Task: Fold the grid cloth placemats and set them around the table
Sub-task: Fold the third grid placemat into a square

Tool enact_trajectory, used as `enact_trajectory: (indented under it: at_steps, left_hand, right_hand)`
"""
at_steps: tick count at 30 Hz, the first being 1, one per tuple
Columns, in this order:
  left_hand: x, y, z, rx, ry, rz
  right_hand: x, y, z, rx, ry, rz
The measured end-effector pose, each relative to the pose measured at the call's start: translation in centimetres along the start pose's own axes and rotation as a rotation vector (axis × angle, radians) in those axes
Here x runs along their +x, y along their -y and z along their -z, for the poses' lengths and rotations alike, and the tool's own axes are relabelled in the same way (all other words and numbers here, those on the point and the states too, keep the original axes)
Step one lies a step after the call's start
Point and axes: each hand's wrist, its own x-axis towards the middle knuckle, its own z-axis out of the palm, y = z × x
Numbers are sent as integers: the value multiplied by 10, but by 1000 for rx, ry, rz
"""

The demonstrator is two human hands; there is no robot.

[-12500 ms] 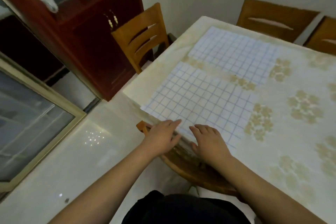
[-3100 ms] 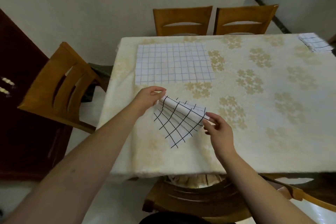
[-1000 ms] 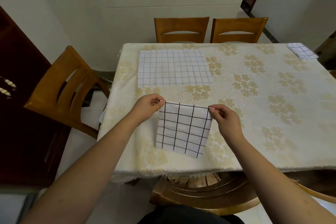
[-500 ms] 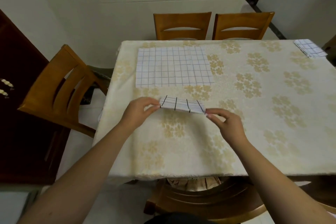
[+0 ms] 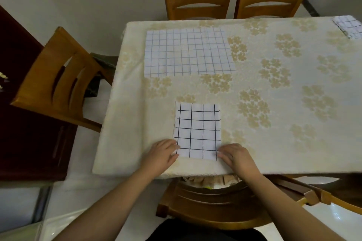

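**Head view: two hands press the near corners of a folded grid placemat**

Head camera looks down on a table (image 5: 274,154) covered with a cream cloth printed with pale gold flowers. A person stands at the table's near edge, both bare forearms reaching forward.

A folded placemat (image 5: 197,131), white with bold black grid lines, lies flat near the near edge of the table, toward its left end. The left hand (image 5: 162,153) rests on the placemat's near left corner, and the right hand (image 5: 235,155) rests on its near right corner. Both hands lie palm down, fingers gently bent and close together, fingertips touching the cloth at its corners. Whether any finger pinches the fabric edge cannot be told; the hands appear to press rather than grip.

An unfolded placemat (image 5: 188,53), larger and with finer, fainter grid lines, lies flat at the far left corner of the table. A third placemat (image 5: 349,26), folded small, sits at the far right corner, partly cut off by the picture's edge.

Two wooden chairs (image 5: 198,1) stand side by side along the table's far edge. Another wooden chair (image 5: 56,82) stands at the left end, and the curved back of a fourth chair (image 5: 211,203) shows under the near edge, in front of the person.
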Motion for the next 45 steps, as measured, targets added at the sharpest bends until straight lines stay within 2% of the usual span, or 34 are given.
enact_trajectory:
  at_steps: [3, 8, 14, 18, 23, 32, 40, 42, 45]
  left_hand:
    - [16, -14, 0, 33, 37, -32]
    - [45, -26, -14, 162, 173, -53]
    - [50, -19, -26, 248, 208, 8]
    - [47, -11, -25, 255, 236, 53]
    - [48, -11, -23, 272, 269, 28]
    - [62, -18, -22, 220, 165, 12]
    - [77, -19, -30, 247, 132, -45]
    - [77, -17, -32, 254, 121, -59]
    - [74, -14, -34, 264, 113, -54]
  right_hand:
    - [13, 11, -4, -34, -45, 1]
    - [30, 24, -27, -166, 34, 19]
    - [24, 3, -45, -281, 202, -23]
    - [14, -11, -42, -327, 195, -59]
    - [7, -15, -42, -355, 209, -80]
    - [32, 10, -33, -178, 74, -166]
    - [78, 10, -34, -10, 112, -369]
    - [79, 7, -35, -14, 93, -370]
    - [75, 2, -36, -104, 37, -275]
